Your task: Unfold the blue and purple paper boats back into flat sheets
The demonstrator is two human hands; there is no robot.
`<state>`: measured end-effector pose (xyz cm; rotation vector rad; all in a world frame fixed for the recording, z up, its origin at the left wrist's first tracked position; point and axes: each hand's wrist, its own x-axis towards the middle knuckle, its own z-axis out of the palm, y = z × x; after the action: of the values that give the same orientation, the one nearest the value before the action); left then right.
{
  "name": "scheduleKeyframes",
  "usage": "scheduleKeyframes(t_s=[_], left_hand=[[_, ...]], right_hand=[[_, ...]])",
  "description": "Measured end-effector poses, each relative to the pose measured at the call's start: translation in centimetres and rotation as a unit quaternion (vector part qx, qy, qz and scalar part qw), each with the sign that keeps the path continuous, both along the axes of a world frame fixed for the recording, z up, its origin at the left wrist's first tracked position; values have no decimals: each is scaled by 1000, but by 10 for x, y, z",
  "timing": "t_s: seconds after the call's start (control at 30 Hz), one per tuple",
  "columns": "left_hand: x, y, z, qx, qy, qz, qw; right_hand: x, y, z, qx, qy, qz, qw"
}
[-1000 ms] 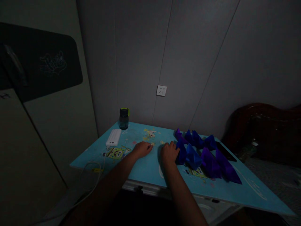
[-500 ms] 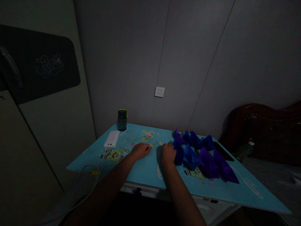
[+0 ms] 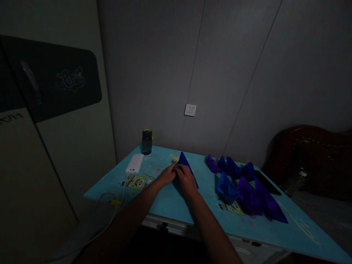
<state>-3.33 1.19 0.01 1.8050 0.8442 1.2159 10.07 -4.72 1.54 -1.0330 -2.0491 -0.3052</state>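
Both of my hands meet near the middle of a light blue cartoon-printed table (image 3: 167, 200). My right hand (image 3: 186, 180) is closed on a folded blue paper boat (image 3: 184, 162), which stands just over the tabletop. My left hand (image 3: 167, 175) touches the boat's left side with curled fingers. A cluster of several more blue and purple folded paper boats (image 3: 242, 183) lies on the table to the right, apart from my hands.
A white power bank (image 3: 134, 163) with a cable (image 3: 108, 207) lies at the table's left. A dark bottle with a green lid (image 3: 146, 141) stands at the back corner. A black phone (image 3: 266, 182) lies by the boats. A wall socket (image 3: 190, 110) is behind.
My right hand has taken one blue paper boat from the pile and carried it left to the table's middle. My left hand has closed in on it.
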Motion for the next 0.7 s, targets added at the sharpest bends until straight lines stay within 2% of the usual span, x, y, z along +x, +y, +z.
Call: scheduleKeyframes(t_s=[0.2, 0.37, 0.5, 0.6, 0.7], left_hand=[[2, -11, 1, -71, -101, -69, 990], [0, -14, 4, -76, -120, -73, 987], [4, -11, 6, -73, -130, -78, 986], [5, -6, 6, -63, -137, -54, 987], [3, 0, 5, -55, -153, 27, 986]], right_hand=[[2, -6, 5, -12, 7, 90, 996], [4, -12, 10, -16, 46, 162, 986], [5, -11, 9, -39, 90, 181, 979], [7, -11, 8, -52, 138, 171, 974], [9, -11, 8, -26, 192, 151, 969]])
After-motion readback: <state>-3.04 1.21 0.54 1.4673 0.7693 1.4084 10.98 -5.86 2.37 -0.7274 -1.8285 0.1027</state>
